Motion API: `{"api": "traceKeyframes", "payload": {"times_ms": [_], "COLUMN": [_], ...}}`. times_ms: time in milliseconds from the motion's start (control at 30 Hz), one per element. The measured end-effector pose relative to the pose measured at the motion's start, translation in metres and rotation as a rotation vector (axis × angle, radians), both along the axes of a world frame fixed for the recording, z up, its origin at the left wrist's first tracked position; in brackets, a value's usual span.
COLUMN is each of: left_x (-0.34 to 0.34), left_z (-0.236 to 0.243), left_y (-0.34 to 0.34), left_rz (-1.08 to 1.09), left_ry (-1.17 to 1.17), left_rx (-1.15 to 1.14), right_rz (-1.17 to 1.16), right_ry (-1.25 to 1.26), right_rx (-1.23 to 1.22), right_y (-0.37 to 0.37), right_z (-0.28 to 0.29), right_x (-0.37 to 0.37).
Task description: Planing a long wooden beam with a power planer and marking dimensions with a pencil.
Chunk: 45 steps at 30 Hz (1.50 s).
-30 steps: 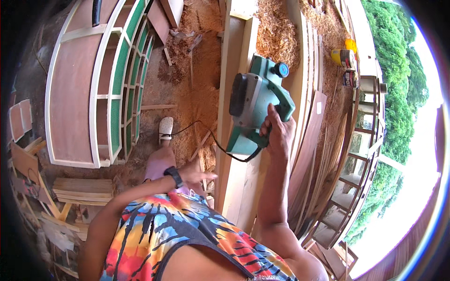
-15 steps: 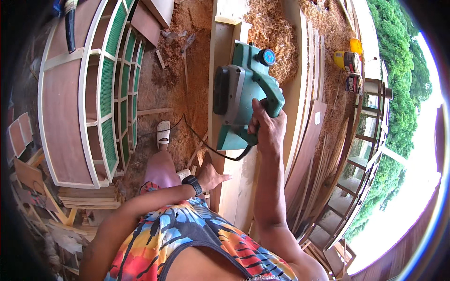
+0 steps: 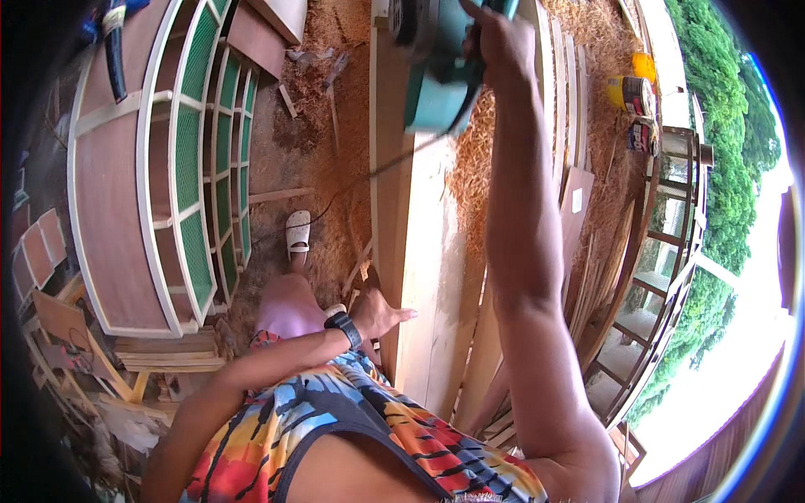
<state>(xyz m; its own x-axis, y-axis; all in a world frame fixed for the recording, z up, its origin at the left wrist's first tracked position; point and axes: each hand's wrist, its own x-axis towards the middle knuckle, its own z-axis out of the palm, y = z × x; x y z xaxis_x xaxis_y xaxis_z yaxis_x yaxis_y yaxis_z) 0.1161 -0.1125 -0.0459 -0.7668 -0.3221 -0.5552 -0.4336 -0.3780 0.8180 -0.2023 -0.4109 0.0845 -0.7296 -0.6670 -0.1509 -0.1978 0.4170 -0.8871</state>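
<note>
The green power planer (image 3: 434,92) has travelled forward along the pale timber (image 3: 440,277) in the last half second, and I now see it cut off by the top edge of my head view. The wearer's right hand (image 3: 505,50) is closed around its handle, arm stretched nearly straight; from my distant post I cannot tell whether the planer's sole touches the wood. A dark power cord (image 3: 373,173) trails from the tool to the left, across the floor. I see the left hand (image 3: 381,317) at the near edge of the timber, loosely curled with one digit pointing out over the wood, holding nothing I can make out; contact is unclear to me. A black watch (image 3: 344,329) circles that wrist. Curled shavings (image 3: 474,159) lie on the timber behind the planer. To the left I have a white-framed cabinet (image 3: 109,210) with green mesh, and a white clog (image 3: 298,235) on the foot beside it. Far right, paint-style cans (image 3: 629,94) stand before green trees (image 3: 713,134).
</note>
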Motion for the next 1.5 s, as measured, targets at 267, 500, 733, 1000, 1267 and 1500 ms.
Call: {"api": "traceKeyframes", "payload": {"times_ms": [267, 500, 733, 1000, 1267, 1500], "left_x": [0.003, 0.006, 0.004, 0.001, 0.0, 0.012], "left_z": [0.008, 0.013, -0.002, 0.004, -0.002, 0.004], "left_y": [0.005, -0.008, 0.0, -0.012, -0.004, 0.004], "left_rz": [0.162, -0.089, -0.234, -0.254, -0.073, -0.038], "left_ry": [0.142, -0.011, -0.209, -0.158, -0.009, -0.004], "left_rx": [0.041, -0.03, -0.029, 0.179, -0.037, -0.13], "right_rz": [0.066, 0.023, 0.038, 0.069, 0.146, 0.035], "right_ry": [-0.051, -0.191, -0.238, -0.153, -0.006, -0.076], "right_rx": [-0.135, 0.108, 0.135, 0.142, -0.046, -0.151], "right_y": [0.07, 0.196, 0.185, 0.123, 0.005, 0.04], "right_z": [0.015, 0.04, 0.033, 0.028, 0.009, 0.016], "right_x": [0.05, 0.131, 0.125, 0.089, 0.018, 0.035]}}
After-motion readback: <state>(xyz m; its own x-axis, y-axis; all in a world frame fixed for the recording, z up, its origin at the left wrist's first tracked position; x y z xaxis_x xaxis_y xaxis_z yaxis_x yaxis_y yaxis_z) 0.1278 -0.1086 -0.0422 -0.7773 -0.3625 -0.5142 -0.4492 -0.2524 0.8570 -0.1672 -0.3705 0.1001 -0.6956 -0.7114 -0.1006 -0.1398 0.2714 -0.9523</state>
